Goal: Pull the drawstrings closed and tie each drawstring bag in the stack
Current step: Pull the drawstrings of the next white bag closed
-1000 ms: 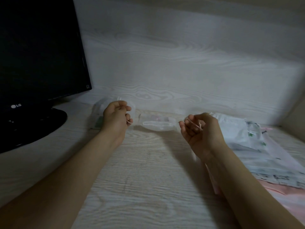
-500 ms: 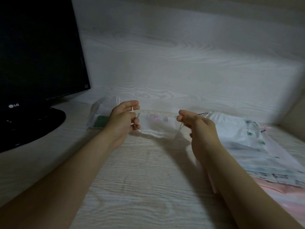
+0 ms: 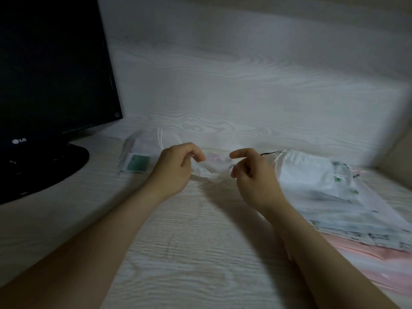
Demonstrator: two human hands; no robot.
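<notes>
A second earlier my grips were well apart with the cords drawn out. By this moment they had come in toward each other, nearly meeting at the bag (image 3: pixel 211 168). I took that to mean the mouth was pulled closed and the tying was about to begin.

My left grip (image 3: pixel 176 168) was curled, pinching the bag's left end. My right grip (image 3: pixel 254 175) was half curled with the forefinger out straight, close against the bag's other end. Whether it had a cord pinched I could not tell through the blur.

The bag hung between them near the middle of the surface's (image 3: pixel 189 253) back edge. It was small, thin, whitish and crumpled, with a faint pink print. The stack (image 3: pixel 323 188) lay by the right edge. A pile (image 3: pixel 142 152) with a green print sat back left, near the monitor (image 3: pixel 51 74).
</notes>
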